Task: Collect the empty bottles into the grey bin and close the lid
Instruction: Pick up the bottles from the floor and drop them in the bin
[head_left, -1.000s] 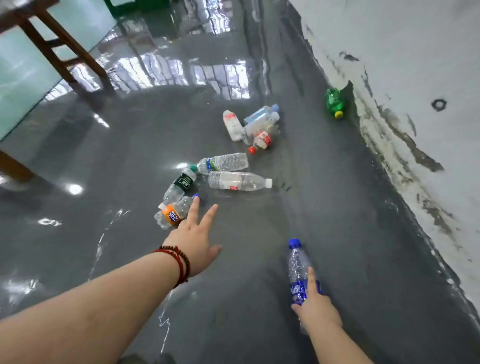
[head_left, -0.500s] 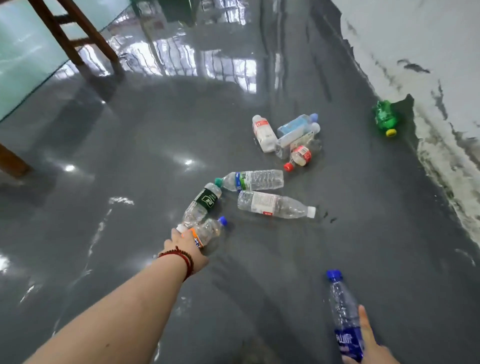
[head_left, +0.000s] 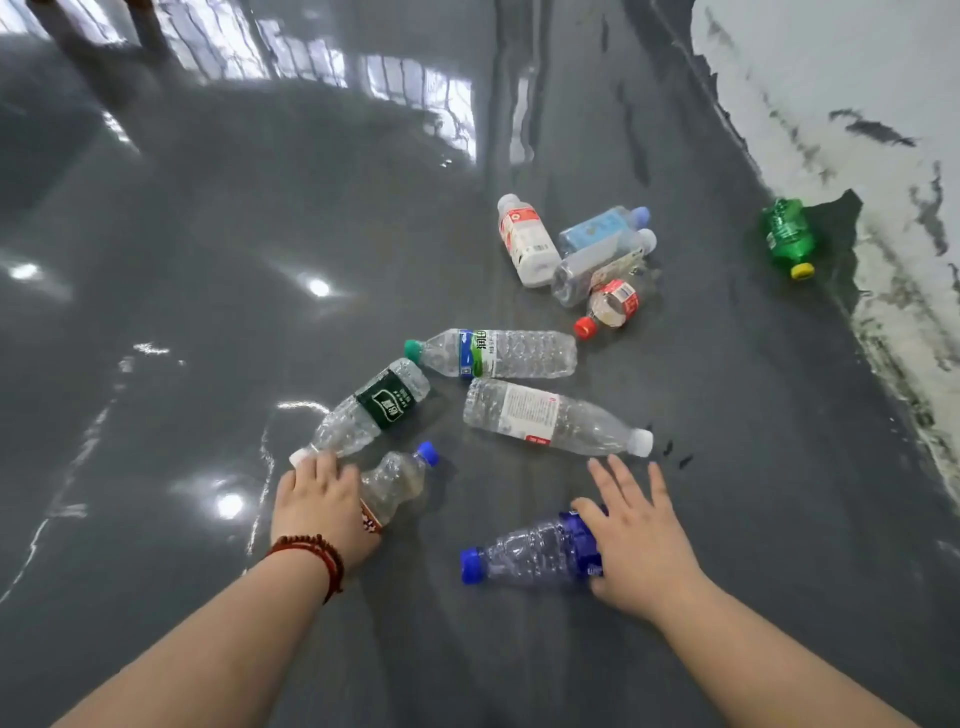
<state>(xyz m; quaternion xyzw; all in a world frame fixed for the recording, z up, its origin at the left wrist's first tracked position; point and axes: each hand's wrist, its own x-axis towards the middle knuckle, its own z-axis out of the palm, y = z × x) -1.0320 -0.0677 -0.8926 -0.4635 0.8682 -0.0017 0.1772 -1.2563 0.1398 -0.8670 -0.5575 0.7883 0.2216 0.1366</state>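
Your right hand (head_left: 636, 545) is lying spread-fingered over the blue-capped bottle (head_left: 524, 556); your left hand (head_left: 322, 506) is gripping the orange-labelled bottle (head_left: 395, 483). Farther bottles are lying loose on the glossy floor (head_left: 208, 312); they may be rolling away. The bin is out of view.

The glossy grey floor (head_left: 208, 312) carries white window reflections. On it lie a clear plastic bottle with a blue cap and blue label (head_left: 524, 558), a clear bottle with a dark green label (head_left: 371, 410), a clear bottle with a green cap and blue-green label (head_left: 493, 354), a white bottle with a red label (head_left: 525, 241) and a green bottle with a yellow cap (head_left: 787, 234) by the stained white wall (head_left: 857, 78). A red beaded bracelet (head_left: 317, 556) rings the left wrist.
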